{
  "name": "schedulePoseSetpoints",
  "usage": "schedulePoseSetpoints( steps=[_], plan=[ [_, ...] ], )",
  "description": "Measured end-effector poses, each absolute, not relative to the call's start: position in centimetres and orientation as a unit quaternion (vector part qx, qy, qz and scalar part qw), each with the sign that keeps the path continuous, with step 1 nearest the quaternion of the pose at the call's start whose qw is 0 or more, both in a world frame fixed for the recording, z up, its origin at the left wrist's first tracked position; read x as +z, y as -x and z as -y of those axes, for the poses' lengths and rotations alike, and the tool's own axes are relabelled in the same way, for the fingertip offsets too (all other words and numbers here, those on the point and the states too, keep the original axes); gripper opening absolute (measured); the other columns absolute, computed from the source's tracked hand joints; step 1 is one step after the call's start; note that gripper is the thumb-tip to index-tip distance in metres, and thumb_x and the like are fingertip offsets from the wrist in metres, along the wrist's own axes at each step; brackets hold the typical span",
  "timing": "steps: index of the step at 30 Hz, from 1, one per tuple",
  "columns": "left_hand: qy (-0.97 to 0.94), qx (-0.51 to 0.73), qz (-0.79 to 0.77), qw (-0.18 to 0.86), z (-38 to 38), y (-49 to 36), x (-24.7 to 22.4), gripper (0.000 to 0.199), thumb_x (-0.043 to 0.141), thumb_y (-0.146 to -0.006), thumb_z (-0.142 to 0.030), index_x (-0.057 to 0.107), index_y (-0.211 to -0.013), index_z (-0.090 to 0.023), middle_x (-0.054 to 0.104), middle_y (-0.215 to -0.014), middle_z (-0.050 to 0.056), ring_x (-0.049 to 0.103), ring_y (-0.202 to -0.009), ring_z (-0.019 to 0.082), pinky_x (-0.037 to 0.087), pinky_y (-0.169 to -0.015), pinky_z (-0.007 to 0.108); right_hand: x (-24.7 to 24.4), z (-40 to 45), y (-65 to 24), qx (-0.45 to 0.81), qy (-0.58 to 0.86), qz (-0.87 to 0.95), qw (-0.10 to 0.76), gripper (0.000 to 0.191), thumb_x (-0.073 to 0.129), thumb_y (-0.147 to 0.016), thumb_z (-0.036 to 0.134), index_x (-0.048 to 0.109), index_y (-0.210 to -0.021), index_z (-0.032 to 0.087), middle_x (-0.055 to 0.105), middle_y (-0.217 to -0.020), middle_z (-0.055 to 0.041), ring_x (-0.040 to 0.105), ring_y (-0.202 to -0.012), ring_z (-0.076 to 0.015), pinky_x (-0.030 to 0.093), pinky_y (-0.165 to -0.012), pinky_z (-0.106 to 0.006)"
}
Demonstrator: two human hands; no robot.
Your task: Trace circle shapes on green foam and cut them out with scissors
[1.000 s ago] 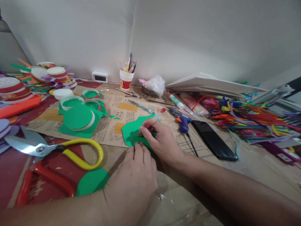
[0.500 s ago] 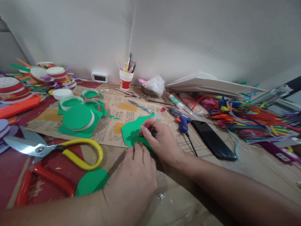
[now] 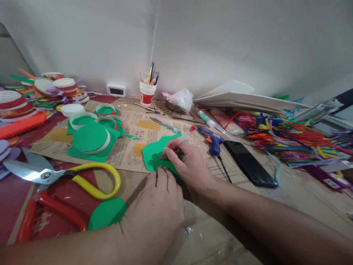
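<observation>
Press the green paper evenly beneath the outstretched fingers of your left hand; lightly guide the red pen pinched in your right hand.

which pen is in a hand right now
The red-ended pen, gripped in the right hand over the green sheet; other pens lie loose or stand in the cup.

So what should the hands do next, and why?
I'd probably slide the red pen a little along the green paper, because the right hand holds the pen tip-down at the paper, while the left hand rests there, seemingly steadying it.
</observation>
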State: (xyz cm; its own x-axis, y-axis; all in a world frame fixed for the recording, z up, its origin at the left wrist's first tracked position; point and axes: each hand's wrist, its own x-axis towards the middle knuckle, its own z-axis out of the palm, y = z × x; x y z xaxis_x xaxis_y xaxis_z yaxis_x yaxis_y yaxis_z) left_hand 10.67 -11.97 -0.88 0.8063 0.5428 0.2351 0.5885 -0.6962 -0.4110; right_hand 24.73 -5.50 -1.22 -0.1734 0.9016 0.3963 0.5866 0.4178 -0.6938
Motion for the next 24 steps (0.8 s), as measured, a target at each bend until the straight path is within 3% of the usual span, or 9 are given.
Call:
schedulePoseSetpoints(
  steps=[24],
  plan=[
    [0.915,-0.058,0.311,0.249,11.97,-10.79,-1.11,0.039,0.051,-0.084,-0.023,0.070,-0.112,-0.003,0.069,-0.108,0.027,0.068,-0.100,0.036,0.057,-0.080,0.044,-1.34,5.45,-24.79,0.173,0.503,0.749,0.395,0.015,0.052,-0.091,0.027,0.059,-0.080,0.020,0.067,-0.079,-0.0020,0.062,-0.072,-0.0133,0.048,-0.070,-0.027]
  ],
)
